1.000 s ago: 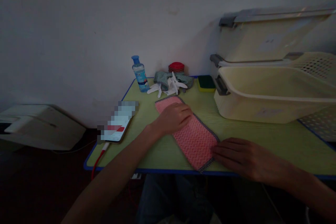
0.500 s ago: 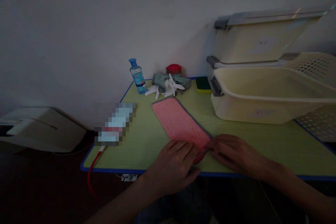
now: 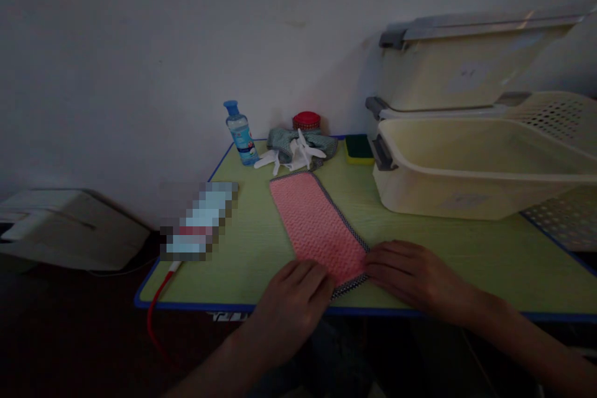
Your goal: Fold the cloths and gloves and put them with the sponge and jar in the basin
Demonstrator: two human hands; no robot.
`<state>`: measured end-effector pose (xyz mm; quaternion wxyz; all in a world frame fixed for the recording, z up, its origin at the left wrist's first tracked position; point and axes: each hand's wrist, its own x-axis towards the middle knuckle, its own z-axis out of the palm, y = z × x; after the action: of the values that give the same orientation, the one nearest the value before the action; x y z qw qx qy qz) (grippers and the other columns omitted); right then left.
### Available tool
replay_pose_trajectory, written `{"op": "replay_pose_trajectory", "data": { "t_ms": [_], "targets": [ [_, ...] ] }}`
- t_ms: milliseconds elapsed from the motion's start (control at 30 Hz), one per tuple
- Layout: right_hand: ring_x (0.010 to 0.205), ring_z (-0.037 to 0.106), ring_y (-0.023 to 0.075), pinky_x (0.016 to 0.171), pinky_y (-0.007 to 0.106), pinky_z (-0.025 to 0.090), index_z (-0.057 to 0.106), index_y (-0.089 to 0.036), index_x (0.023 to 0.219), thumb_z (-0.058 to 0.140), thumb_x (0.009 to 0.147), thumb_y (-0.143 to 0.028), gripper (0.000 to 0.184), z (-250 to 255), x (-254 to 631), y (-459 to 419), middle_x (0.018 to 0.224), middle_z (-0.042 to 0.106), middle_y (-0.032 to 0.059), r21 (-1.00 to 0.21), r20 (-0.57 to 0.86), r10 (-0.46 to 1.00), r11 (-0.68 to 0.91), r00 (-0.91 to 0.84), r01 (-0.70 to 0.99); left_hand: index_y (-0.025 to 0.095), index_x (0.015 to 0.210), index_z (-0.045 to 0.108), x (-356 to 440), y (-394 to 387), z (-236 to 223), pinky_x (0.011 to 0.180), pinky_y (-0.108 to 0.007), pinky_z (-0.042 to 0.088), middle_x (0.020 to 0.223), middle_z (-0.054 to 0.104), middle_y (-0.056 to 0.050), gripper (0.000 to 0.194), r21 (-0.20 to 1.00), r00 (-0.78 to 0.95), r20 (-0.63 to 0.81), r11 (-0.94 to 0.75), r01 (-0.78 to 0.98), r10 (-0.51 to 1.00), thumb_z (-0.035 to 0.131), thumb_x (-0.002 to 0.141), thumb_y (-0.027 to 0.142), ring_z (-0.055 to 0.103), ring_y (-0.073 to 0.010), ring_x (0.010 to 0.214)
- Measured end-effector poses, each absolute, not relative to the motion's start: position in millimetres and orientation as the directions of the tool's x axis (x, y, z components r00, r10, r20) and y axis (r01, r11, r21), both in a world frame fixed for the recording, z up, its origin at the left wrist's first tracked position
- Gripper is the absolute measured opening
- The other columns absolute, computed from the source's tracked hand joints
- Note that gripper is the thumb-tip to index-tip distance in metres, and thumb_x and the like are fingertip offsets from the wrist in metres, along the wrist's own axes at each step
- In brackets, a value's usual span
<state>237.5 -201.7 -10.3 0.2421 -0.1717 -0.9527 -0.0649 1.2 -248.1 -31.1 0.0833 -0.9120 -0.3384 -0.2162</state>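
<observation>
A pink textured cleaning cloth (image 3: 321, 217) with a dark checkered border lies folded into a long strip on the table, slanting towards me. My left hand (image 3: 298, 295) is closed, its curled fingers on the near left corner of the cloth. At the near right corner, my right hand (image 3: 415, 270) has its fingers pressed together on the border. The fingertips and thumbs are partly hidden, and the near edge of the cloth shows between the two hands.
The green table (image 3: 252, 249) has a blue rim. Behind the cloth are white gloves (image 3: 296, 152), a grey-green cloth (image 3: 280, 142), a red-topped item (image 3: 306, 120) and a sponge (image 3: 359, 149). A blue bottle (image 3: 242, 137) and a blurred-out phone (image 3: 200, 224) are left; cream bins (image 3: 448, 193) stand right.
My left hand has shifted left and slightly down along the near edge of the cloth. That edge now lies flatter, with the red underside out of sight. My right hand has barely moved.
</observation>
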Motion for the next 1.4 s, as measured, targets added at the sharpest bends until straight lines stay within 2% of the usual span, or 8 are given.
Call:
{"op": "replay_pose_trajectory", "data": {
  "t_ms": [167,400,500,600,733,900,1100,1400],
  "targets": [
    [0.073,0.062,0.016,0.064,0.029,0.05,0.063,-0.012,0.09,0.03,0.094,-0.015,0.033,-5.9,232.9,-213.9,0.079,0.068,0.0071,0.015,0.424,0.314,0.935,-0.849,0.353,0.012,0.094,0.058,-5.4,-261.6,-32.3,0.061,-0.031,0.051,0.078,0.062,-0.005,0.019,0.042,0.685,0.436,-0.774,0.632,0.583,0.04,0.088,0.012,0.056,-0.0171,0.068],
    [0.067,0.06,0.0137,0.063,0.027,0.046,0.063,-0.016,0.087,0.033,0.094,-0.019,0.031,3.8,227.4,-224.4,0.072,0.066,0.0051,-0.223,0.329,0.45,0.891,-0.83,0.394,0.018,0.089,0.063,-12.2,-262.7,-23.5,0.065,-0.026,0.05,0.082,0.067,-0.003,0.02,0.459,0.579,0.36,-0.679,0.573,0.732,0.044,0.09,0.021,0.06,-0.0133,0.07],
    [0.068,0.061,0.0128,0.062,0.024,0.045,0.063,-0.018,0.091,0.04,0.092,-0.02,0.023,7.9,225.5,-221.4,0.074,0.067,0.0034,-0.348,0.275,0.524,0.836,-0.806,0.425,0.021,0.089,0.065,-14.4,-258.6,-17.4,0.067,-0.026,0.05,0.082,0.069,-0.002,0.017,0.559,0.547,0.284,-0.599,0.573,0.788,0.048,0.088,0.022,0.062,-0.0133,0.071],
    [0.072,0.063,0.0122,0.065,0.023,0.046,0.063,-0.02,0.094,0.049,0.086,-0.015,0.017,9.9,223.6,-219.6,0.08,0.069,0.0019,-0.442,0.224,0.557,0.789,-0.8,0.426,0.021,0.088,0.065,-15.2,-257.0,-14.6,0.068,-0.025,0.049,0.083,0.069,-0.002,0.015,0.596,0.525,0.205,-0.531,0.603,0.826,0.05,0.087,0.021,0.063,-0.0139,0.072],
    [0.076,0.065,0.0122,0.069,0.022,0.046,0.061,-0.021,0.093,0.05,0.08,-0.008,0.021,12.1,221.3,-223.1,0.084,0.07,0.0006,-0.52,0.153,0.588,0.731,-0.795,0.441,0.02,0.088,0.064,-16.5,-258.3,-9.2,0.071,-0.025,0.047,0.086,0.068,-0.002,0.017,0.616,0.532,0.13,-0.489,0.618,0.836,0.047,0.088,0.021,0.062,-0.0139,0.076],
    [0.064,0.06,0.0103,0.06,0.02,0.043,0.059,-0.019,0.084,0.049,0.077,-0.006,0.018,13.2,219.2,-223.7,0.073,0.066,-0.0012,-0.599,0.105,0.625,0.661,-0.774,0.452,0.018,0.083,0.062,-18.4,-253.0,1.0,0.065,-0.021,0.042,0.077,0.064,0.0,0.017,0.684,0.548,0.042,-0.424,0.594,0.836,0.045,0.087,0.019,0.057,-0.0115,0.07],
    [0.057,0.053,0.0088,0.051,0.018,0.039,0.055,-0.017,0.084,0.046,0.077,-0.006,0.015,2.9,216.5,-216.6,0.067,0.059,-0.0022,-0.717,0.05,0.705,0.518,-0.708,0.466,0.015,0.07,0.059,-15.3,-236.8,-6.6,0.054,-0.019,0.034,0.063,0.056,0.003,0.014,0.803,0.47,-0.114,-0.197,0.562,0.875,0.05,0.081,0.015,0.049,-0.0089,0.058],
    [0.06,0.053,0.0095,0.053,0.019,0.04,0.052,-0.018,0.085,0.047,0.08,-0.01,0.01,1.9,217.9,-217.4,0.069,0.059,-0.0012,-0.751,-0.005,0.744,0.438,-0.668,0.494,0.016,0.076,0.054,-13.8,-231.8,-7.9,0.059,-0.021,0.037,0.069,0.057,0.001,0.017,0.743,0.468,-0.14,-0.22,0.633,0.873,0.042,0.087,0.023,0.051,-0.0111,0.065]
  ]
}}
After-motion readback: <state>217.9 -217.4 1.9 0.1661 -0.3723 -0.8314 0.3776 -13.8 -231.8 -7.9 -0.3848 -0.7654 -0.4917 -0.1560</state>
